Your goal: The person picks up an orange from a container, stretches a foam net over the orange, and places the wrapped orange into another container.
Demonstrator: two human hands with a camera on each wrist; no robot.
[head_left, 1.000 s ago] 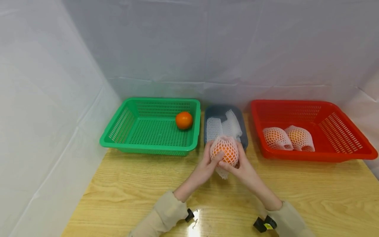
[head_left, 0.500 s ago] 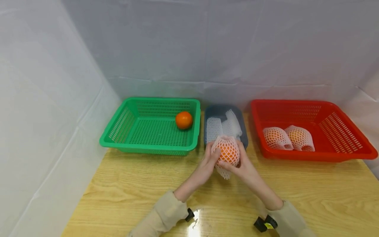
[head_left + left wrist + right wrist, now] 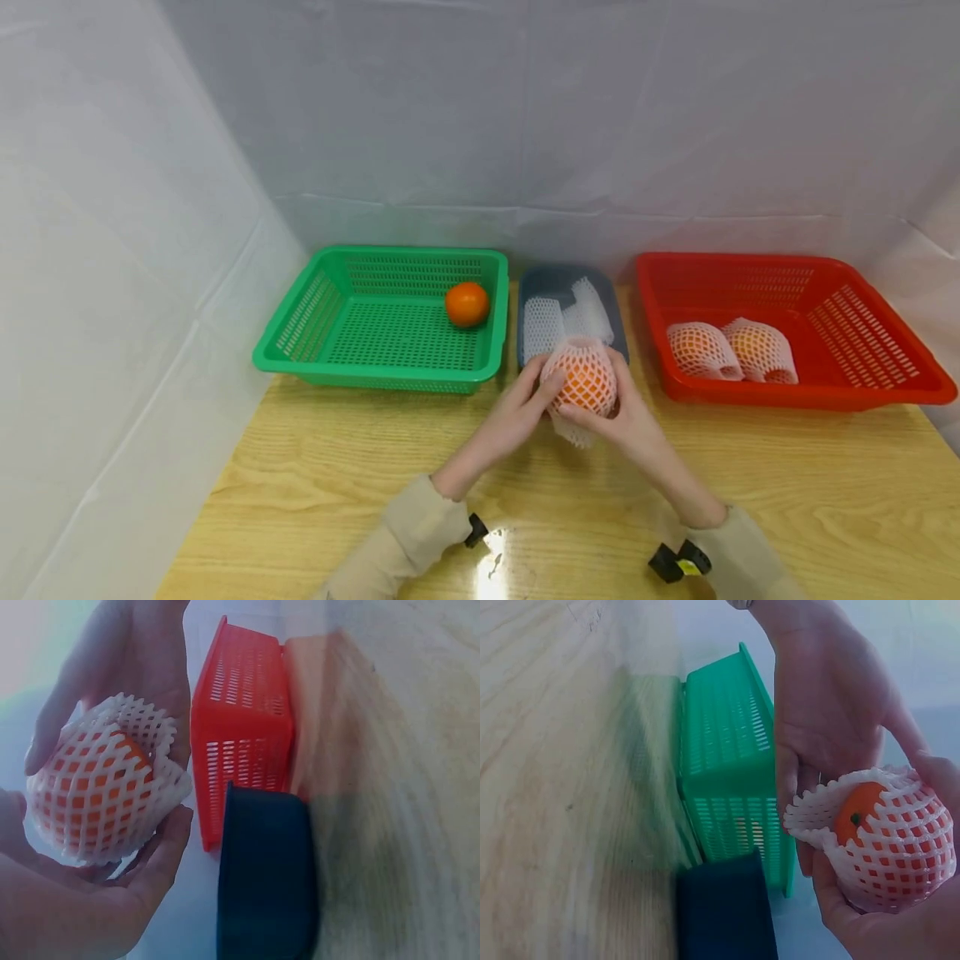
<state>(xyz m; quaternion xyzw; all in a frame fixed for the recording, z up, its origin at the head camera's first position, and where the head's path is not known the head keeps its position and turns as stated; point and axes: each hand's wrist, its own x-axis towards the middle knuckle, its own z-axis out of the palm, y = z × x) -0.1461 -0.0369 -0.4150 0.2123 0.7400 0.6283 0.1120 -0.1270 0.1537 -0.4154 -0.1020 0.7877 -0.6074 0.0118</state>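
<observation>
An orange in a white foam net (image 3: 583, 379) is held just above the wooden table (image 3: 337, 467), in front of the dark blue tray (image 3: 534, 279). My left hand (image 3: 540, 382) grips its left side with thumb and fingers. Cupping it from the right and below is my right hand (image 3: 613, 402). The net's loose end hangs under the fruit. In the left wrist view the netted orange (image 3: 97, 795) sits between both palms. The right wrist view shows bare peel through the net's open end (image 3: 855, 814).
A green basket (image 3: 300, 321) at the left holds one bare orange (image 3: 467, 303). The dark blue tray holds spare foam nets (image 3: 566, 321). A red basket (image 3: 862, 333) at the right holds two netted oranges (image 3: 731, 350). White sheeting walls the left side and the back.
Both hands and the netted orange have shifted slightly right and away from me. The fruit has turned a little in the hands, and the net sits further over it.
</observation>
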